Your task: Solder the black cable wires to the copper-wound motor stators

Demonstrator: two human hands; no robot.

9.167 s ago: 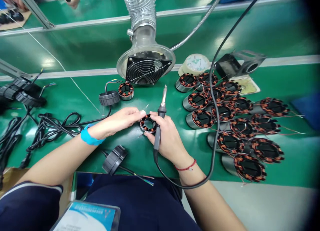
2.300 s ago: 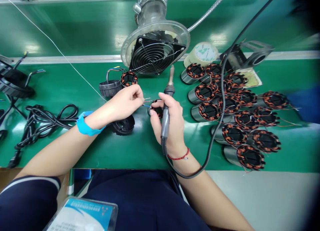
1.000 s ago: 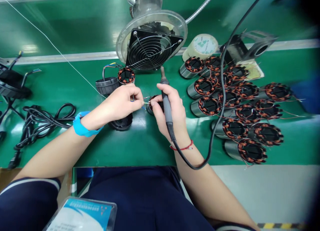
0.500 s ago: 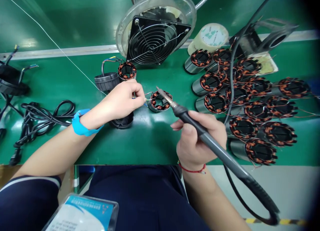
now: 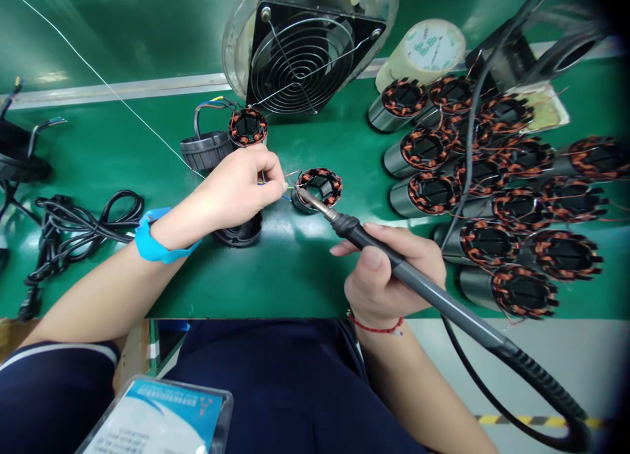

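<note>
My right hand (image 5: 394, 270) is wrapped round a soldering iron (image 5: 423, 283). Its tip lies at the left rim of a motor stator (image 5: 336, 177) with copper windings, where thin coloured leads meet it. My left hand (image 5: 246, 182) is closed in a pinch just left of that stator. A thin strand of solder wire (image 5: 113, 90) runs down from the upper left into this hand; the fingertips hide how it is held. Under the left hand sits a black round cap (image 5: 241, 233), partly covered. Another black cap (image 5: 207, 151) with upright leads stands beside a second stator (image 5: 248, 127).
A caged fan (image 5: 300, 63) stands at the back. Several stators (image 5: 433, 195) crowd the right side, with the iron's black cable (image 5: 470, 145) hanging over them. A tape roll (image 5: 428, 47) is behind them. A coiled black power cord (image 5: 83, 227) lies left.
The soldering iron's tip has come down and left, from above the stator to the leads at its left rim. My left hand stays pinched in nearly the same place. The view has shifted slightly.
</note>
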